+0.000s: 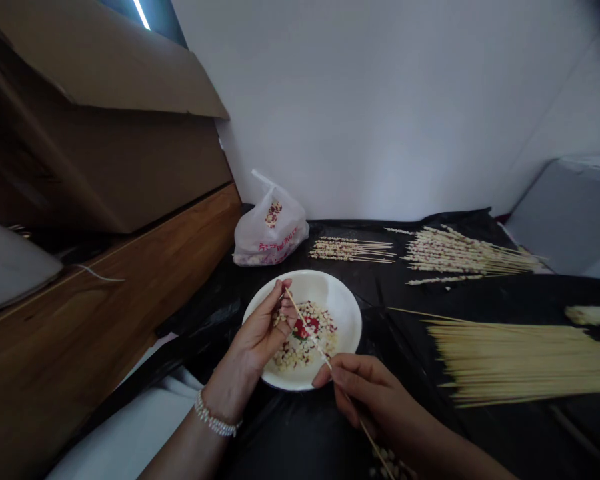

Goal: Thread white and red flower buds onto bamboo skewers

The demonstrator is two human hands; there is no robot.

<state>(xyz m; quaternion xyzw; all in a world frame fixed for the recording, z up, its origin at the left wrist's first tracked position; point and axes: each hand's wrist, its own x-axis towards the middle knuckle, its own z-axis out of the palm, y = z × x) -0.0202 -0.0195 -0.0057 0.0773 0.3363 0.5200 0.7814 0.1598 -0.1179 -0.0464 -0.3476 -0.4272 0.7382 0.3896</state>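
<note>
A white bowl (347, 313) with several pale kernels and a red patch inside sits on black plastic sheeting. My left hand (260, 337), with a bead bracelet at the wrist, hovers over the bowl's left rim and pinches small kernels at the tip of a thin bamboo skewer (307, 328). My right hand (367, 393) is closed round the lower part of that skewer, just in front of the bowl. The skewer slants from my right hand up and left to my left fingertips. More kernels sit on its lower end near the bottom edge.
A big pile of bare skewers (525, 357) lies to the right. Two bundles of threaded skewers (353, 249) (460, 257) lie at the back. A white plastic bag (270, 233) stands behind the bowl. A wooden ledge (105, 313) and cardboard box (105, 113) are left.
</note>
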